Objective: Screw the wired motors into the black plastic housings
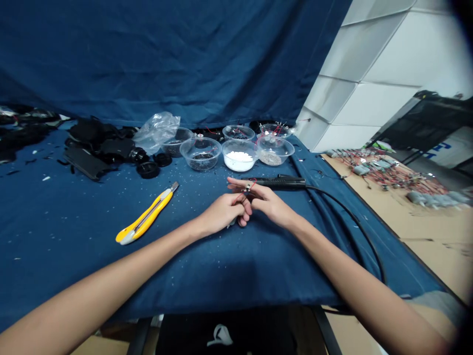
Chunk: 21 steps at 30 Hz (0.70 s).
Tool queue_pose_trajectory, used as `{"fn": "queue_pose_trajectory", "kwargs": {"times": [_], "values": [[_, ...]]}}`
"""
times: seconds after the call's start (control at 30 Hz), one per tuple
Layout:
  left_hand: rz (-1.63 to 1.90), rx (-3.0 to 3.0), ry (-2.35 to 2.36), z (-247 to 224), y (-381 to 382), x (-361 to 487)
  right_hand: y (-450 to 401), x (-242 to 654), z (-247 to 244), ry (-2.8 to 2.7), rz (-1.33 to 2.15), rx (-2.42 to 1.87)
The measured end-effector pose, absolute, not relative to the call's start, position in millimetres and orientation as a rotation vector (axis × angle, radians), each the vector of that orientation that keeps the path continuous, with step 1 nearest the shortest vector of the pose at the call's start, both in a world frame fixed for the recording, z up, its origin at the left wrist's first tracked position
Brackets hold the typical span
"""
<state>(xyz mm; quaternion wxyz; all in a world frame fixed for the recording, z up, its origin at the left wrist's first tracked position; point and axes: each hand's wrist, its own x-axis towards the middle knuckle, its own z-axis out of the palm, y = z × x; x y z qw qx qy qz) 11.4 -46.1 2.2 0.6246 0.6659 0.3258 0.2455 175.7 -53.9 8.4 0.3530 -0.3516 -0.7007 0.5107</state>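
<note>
My left hand and my right hand meet at the middle of the blue cloth. Their fingers hold a tiny metal part with thin red wires, which the fingertips partly hide. Lying against my right fingers is a black corded tool, probably a soldering iron. I cannot tell whether that hand grips it. Its black cable curves away to the right. A yellow utility knife lies to the left of my left hand, out of reach of my fingertips.
Clear plastic bowls of white granules and grey grains stand beyond my hands. Black plastic parts and a crumpled plastic bag lie at the back left. Wired assemblies cover cardboard at the right.
</note>
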Motion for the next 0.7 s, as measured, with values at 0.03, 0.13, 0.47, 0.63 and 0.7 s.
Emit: {"fn": "queue_pose_trajectory", "kwargs": {"times": [0.03,0.13,0.47,0.63,0.7], "values": [[0.540,1.513,0.734,2.5,-45.1,14.4,-57.0,174.0,10.5,-1.824,1.347,-0.907],[0.456,1.563,0.729,2.9,-42.5,22.7,-65.8,169.3,18.8,-1.913,1.365,-0.921],[0.799,1.709,0.735,-7.9,-45.2,31.2,-46.9,157.1,36.9,-2.018,1.248,-0.827],[0.806,1.650,0.728,-14.8,-40.6,33.9,-40.0,147.1,31.3,-1.875,1.466,-0.913],[0.752,1.639,0.711,-9.0,-39.4,35.4,-41.9,147.9,34.6,-1.876,1.493,-0.975]]}}
